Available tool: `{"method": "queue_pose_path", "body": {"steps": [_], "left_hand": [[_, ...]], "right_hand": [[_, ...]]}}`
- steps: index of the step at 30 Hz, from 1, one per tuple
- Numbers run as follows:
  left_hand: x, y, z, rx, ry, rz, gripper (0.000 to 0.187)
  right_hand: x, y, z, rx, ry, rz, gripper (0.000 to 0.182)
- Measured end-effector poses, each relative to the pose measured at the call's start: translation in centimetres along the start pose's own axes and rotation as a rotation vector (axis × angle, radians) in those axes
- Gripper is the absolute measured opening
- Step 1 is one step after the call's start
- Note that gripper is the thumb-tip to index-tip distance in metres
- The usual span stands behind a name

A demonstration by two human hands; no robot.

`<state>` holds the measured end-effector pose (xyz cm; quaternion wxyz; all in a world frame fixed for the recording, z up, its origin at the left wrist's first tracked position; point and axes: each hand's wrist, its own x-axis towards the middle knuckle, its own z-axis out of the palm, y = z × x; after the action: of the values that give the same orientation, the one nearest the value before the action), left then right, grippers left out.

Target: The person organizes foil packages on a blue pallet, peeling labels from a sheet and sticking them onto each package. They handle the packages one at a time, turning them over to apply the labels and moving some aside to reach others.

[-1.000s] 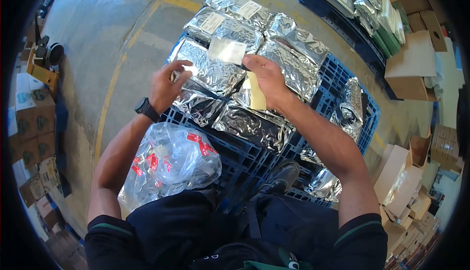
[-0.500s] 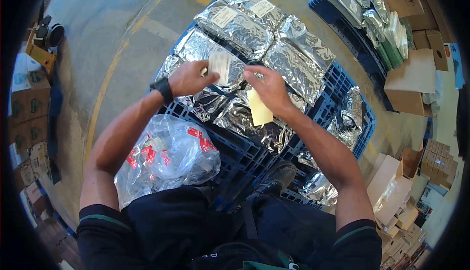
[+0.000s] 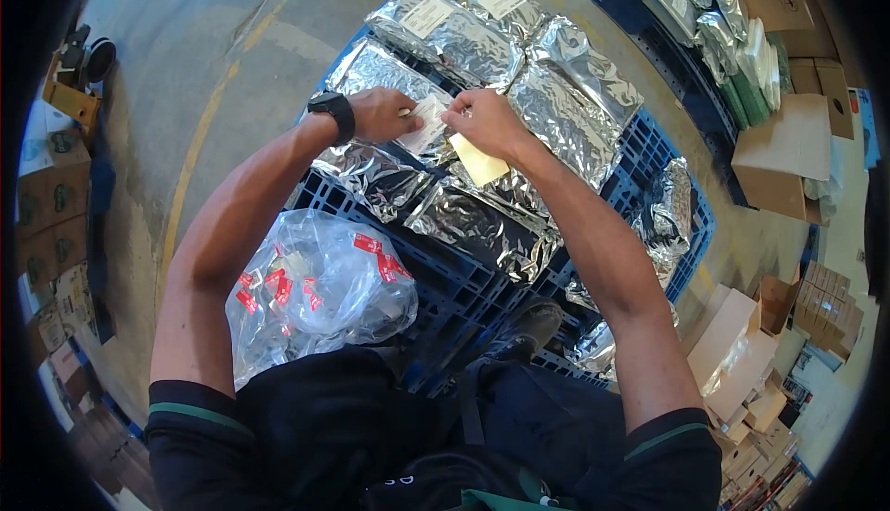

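A white printed label (image 3: 427,127) is pinched along its left edge by my left hand (image 3: 382,114), which wears a black watch. The label overlaps a silver foil package (image 3: 375,74) in the second row. My right hand (image 3: 489,122) is closed, its fingertips right at the label's right edge. From under that palm hangs a yellow piece of paper (image 3: 480,161), its upper part hidden by the hand. Another foil package (image 3: 477,224) lies nearer to me. Farther back, a foil package bears a white label (image 3: 426,16).
The packages sit on a blue plastic pallet (image 3: 436,265). A clear plastic bag with red labels (image 3: 324,293) is at left front, beside my legs. My shoe (image 3: 533,324) is near the pallet's front. A second loaded pallet (image 3: 640,38) and cardboard boxes (image 3: 783,154) are at right.
Both hands have moved forward and closer together, and the label has come down toward the foil package. The yellow paper has moved along with my right hand.
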<state>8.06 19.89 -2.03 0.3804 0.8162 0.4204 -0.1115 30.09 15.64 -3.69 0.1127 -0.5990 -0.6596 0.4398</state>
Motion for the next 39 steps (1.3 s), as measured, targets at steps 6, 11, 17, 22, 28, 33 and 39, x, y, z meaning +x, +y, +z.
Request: {"method": "queue_pose_path", "body": {"steps": [6,11,17,22,28,33,39], "left_hand": [[0.5,0.2,-0.1,-0.01,0.074,-0.197,0.047],[0.4,0.5,-0.5,0.053,0.062,-0.326,0.053],[0.1,-1.0,-0.8,-0.03,-0.115,-0.347,0.052],[-1.9,0.8,-0.1,0.261,0.11,-0.311,0.048],[-3.2,1.5,3.2,0.301,0.251,0.259,0.051],[-4.2,1.6,4.0,-0.258,0.266,0.351,0.038],[-5.7,3.3,4.7,-0.726,0.204,0.188,0.015]], "right_hand": [[1.0,-0.5,-0.1,-0.072,0.059,0.073,0.03],[1.8,-1.4,-0.1,-0.206,-0.014,0.107,0.033],[2.7,-1.2,-0.7,-0.225,-0.092,0.181,0.032],[2.5,-2.6,-1.2,-0.393,-0.05,0.27,0.038],[1.6,-1.5,-2.2,-0.326,0.048,0.343,0.037],[0.3,-0.5,-1.1,-0.18,0.116,-0.076,0.027],[-4.1,-0.5,-0.8,0.123,0.07,-0.32,0.028]]}}
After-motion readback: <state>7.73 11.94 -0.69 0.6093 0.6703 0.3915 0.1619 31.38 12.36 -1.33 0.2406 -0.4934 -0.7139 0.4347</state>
